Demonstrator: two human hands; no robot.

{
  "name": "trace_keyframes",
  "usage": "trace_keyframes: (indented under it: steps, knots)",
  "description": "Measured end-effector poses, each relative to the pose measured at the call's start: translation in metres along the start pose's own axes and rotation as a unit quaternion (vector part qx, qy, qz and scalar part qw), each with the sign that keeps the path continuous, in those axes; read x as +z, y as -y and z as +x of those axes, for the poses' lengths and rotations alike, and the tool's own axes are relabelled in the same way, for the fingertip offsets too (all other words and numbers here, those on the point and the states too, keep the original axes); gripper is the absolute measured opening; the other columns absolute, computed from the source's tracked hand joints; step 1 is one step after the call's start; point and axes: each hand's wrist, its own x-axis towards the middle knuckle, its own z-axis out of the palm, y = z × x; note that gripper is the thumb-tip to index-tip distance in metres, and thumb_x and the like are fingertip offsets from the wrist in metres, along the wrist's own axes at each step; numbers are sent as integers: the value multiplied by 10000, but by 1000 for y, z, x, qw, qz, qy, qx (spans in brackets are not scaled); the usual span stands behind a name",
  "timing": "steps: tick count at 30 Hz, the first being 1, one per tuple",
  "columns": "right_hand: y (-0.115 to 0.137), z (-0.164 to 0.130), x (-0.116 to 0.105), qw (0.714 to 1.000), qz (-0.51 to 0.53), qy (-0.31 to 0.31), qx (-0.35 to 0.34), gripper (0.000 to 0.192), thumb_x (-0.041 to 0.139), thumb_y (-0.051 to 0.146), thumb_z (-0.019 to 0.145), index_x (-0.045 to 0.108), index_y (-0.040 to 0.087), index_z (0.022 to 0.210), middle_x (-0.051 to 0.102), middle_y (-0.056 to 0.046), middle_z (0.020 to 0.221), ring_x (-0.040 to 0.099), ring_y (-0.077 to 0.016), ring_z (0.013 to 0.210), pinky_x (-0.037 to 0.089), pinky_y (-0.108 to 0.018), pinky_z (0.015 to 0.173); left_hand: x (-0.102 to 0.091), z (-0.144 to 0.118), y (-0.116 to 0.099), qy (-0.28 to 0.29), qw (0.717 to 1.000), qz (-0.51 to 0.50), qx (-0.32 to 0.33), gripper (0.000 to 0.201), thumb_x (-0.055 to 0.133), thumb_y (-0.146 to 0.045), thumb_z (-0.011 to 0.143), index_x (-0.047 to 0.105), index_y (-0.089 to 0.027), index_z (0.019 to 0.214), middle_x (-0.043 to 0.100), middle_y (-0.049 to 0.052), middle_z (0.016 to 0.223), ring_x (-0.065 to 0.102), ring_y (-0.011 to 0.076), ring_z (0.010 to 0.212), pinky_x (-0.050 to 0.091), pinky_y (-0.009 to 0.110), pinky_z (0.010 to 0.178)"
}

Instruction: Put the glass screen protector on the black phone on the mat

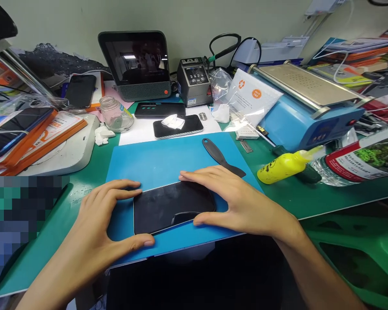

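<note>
A black-screened smartphone [168, 206] lies face up on the blue mat, its long side running left to right and slightly tilted. My left hand [106, 219] holds its left end, with fingertips at the upper corner and the thumb along the lower edge. Around the right end is my right hand [233, 196], fingers at the far edge and thumb at the near edge. Dark reflections show on the glass. Just beyond my right hand lies a black plastic spatula [220, 155], its blade tip close to my knuckles.
The blue mat [142, 161] covers part of the green table. Behind it are another phone [190, 125] with crumpled tissue, a glass jar [114, 114] and a smart display [136, 60]. At right stand a yellow bottle [280, 168], a water bottle [358, 159] and a blue heating plate machine [297, 116].
</note>
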Motion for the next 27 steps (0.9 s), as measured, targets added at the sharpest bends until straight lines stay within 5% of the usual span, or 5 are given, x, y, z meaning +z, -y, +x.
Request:
trace_keyframes:
  steps: [11,20,27]
  knots:
    - [-2,-2,1,1000,3,-10,-8,837,869,491,884,509,301,1615,664,-81,1536,608,-295,1409,482,-486,1210,0,0,-9,-6,1000,0,-14,710,740,-812,823,582,-350,1339,597,93,1506,503,432,1433,367,665,1177]
    - [-2,-3,-1,1000,3,21,-20,831,847,451,920,470,226,1626,589,-95,1620,527,-269,1497,414,-454,1267,-3,-3,6,22,1000,19,5,669,801,-689,848,542,-396,1390,576,64,1533,520,424,1422,420,646,1137]
    - [-1,-7,1,1000,-12,7,-2,944,862,432,902,368,235,1682,498,-100,1692,421,-284,1590,378,-472,1310,-3,-3,-13,26,999,14,-13,645,720,-713,908,524,-461,1468,542,38,1562,440,427,1471,321,677,1197]
